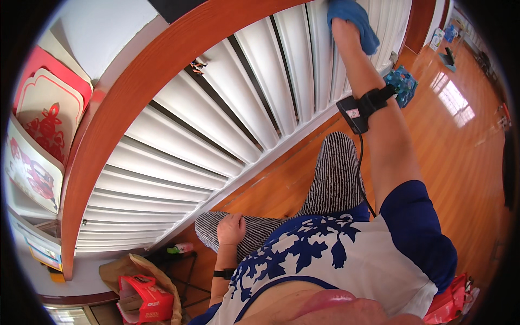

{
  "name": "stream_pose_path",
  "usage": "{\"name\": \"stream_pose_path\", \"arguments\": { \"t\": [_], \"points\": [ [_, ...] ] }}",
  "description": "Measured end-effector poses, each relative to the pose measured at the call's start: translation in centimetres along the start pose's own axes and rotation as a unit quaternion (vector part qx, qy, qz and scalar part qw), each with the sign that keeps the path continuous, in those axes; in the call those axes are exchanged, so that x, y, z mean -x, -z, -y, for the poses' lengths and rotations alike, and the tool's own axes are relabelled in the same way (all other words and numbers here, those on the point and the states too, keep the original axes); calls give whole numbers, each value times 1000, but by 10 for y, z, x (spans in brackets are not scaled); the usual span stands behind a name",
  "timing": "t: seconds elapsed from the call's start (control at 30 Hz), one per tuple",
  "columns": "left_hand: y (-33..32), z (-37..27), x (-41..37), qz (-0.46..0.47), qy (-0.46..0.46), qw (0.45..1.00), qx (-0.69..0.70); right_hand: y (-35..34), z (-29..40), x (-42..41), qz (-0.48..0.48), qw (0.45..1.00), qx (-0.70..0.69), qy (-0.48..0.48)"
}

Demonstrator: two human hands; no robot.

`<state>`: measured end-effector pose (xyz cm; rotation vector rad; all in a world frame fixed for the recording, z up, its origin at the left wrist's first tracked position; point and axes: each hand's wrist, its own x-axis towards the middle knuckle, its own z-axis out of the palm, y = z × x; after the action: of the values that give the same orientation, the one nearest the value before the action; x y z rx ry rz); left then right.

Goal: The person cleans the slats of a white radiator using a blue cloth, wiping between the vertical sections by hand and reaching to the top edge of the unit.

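At the top, my right hand (348, 25) is pressed to the upper part of a white slatted radiator (243, 87), with a blue cloth (363, 28) wrapped over it. The cloth hides most of the fingers. My right arm is stretched out, with a black strapped device (357, 111) and its cable on the forearm. On my bent knee in striped trousers (260, 231) rests my left hand (231, 228), fingers curled, holding nothing. A dark wristband (224, 274) circles that wrist.
A reddish-brown wooden ledge (134, 89) runs along the radiator's top. Decorated cards (53, 109) stand behind it. A brown paper bag (122, 266) with a red box (156, 300) stands at lower left. Wrapped blue bottles (402, 87) sit on the wooden floor (430, 142).
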<state>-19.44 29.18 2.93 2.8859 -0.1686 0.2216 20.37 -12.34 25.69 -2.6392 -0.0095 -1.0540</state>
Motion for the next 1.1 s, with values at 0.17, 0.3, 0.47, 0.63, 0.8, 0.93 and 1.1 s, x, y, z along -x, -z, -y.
{"name": "stream_pose_path", "arguments": {
  "t": [0.17, 0.3, 0.47, 0.63, 0.8, 0.93, 1.1],
  "points": [
    [-3, -12, -3, -6, 10, 1000, 7, -14, 2, 7, -77, 996, -11, 35],
    [-2, -24, -7, 25, 41, 999, 1, -63, -16, 61, -130, 989, -27, 65],
    [-7, -32, -6, 39, 45, 998, -13, -129, -41, 160, 94, 990, -80, -67],
    [-9, -38, -7, 47, 49, 997, -22, -183, -81, 211, 336, 933, -101, -78],
    [-15, -49, -7, 53, 65, 996, -36, -207, -97, 218, 225, 959, -130, -114],
    [-21, -63, -6, 43, 80, 995, -27, -216, -126, 219, 100, 821, -330, -455],
    [-29, -80, -12, 33, 94, 995, -11, -235, -191, 166, 312, 902, -153, -258]
  ]
}}
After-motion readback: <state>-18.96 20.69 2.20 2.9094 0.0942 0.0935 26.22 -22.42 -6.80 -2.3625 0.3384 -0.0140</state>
